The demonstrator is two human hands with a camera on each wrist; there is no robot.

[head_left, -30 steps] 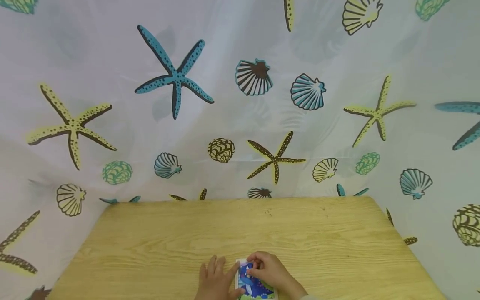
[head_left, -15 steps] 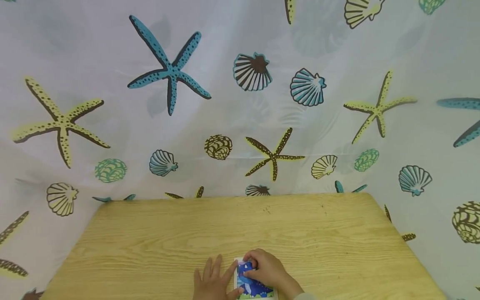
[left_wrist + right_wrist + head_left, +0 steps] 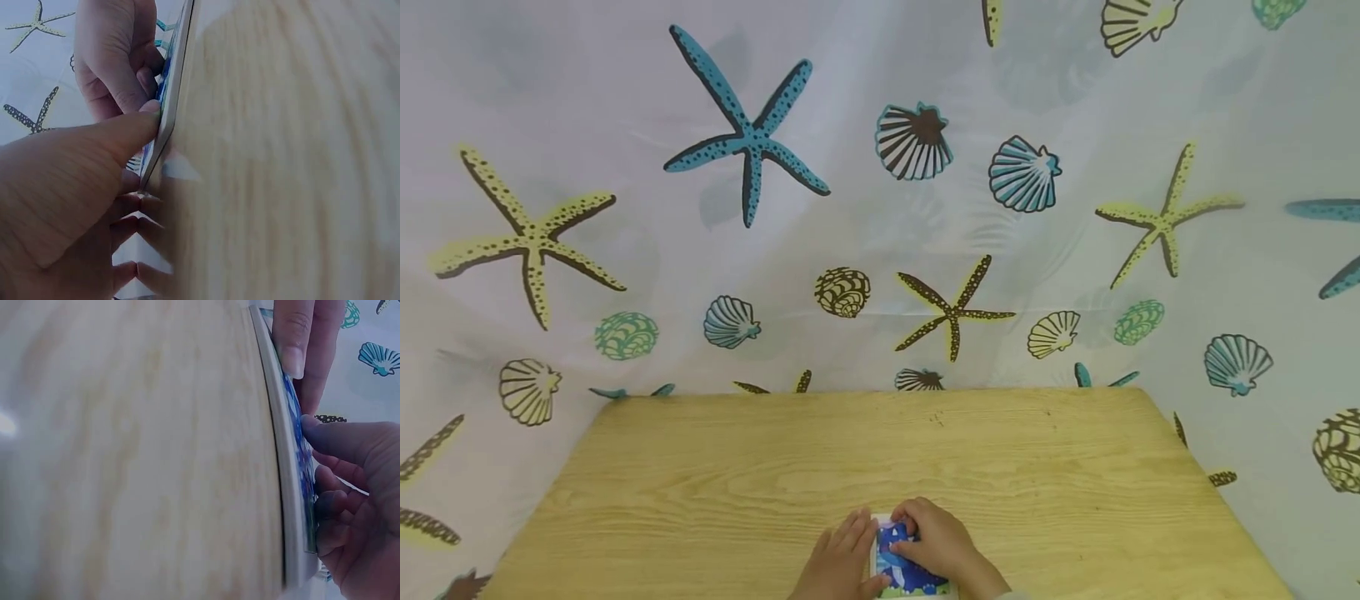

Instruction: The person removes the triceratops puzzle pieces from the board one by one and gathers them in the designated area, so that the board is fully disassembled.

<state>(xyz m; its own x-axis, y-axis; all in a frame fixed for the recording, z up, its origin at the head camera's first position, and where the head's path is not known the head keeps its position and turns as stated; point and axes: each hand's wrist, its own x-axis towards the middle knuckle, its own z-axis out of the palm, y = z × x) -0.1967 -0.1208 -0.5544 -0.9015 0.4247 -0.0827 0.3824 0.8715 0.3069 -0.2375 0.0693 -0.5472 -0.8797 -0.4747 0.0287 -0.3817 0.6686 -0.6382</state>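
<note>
A flat, white-bordered picture board (image 3: 904,575) with a blue cartoon dinosaur lies at the table's near edge. My left hand (image 3: 838,554) rests along its left side, fingers stretched forward and together, thumb on the lower-left border. In the left wrist view, the left thumb (image 3: 128,132) touches the board's edge (image 3: 167,125). Over the upper right of the picture, my right hand (image 3: 942,540) has bent fingers and its thumb on the dinosaur. The right wrist view has the right hand (image 3: 359,500) with thumb and curled fingertips against the picture's surface; I cannot tell whether they grip a loose piece.
The wood-grain table (image 3: 737,467) stretches beyond and to both sides of the hands. A pale curtain (image 3: 820,225) printed with starfish and shells hangs behind the table and down both sides.
My left hand's fingers have come from spread to together and lie nearer the board. The right index and thumb have moved from close together to farther apart on the picture.
</note>
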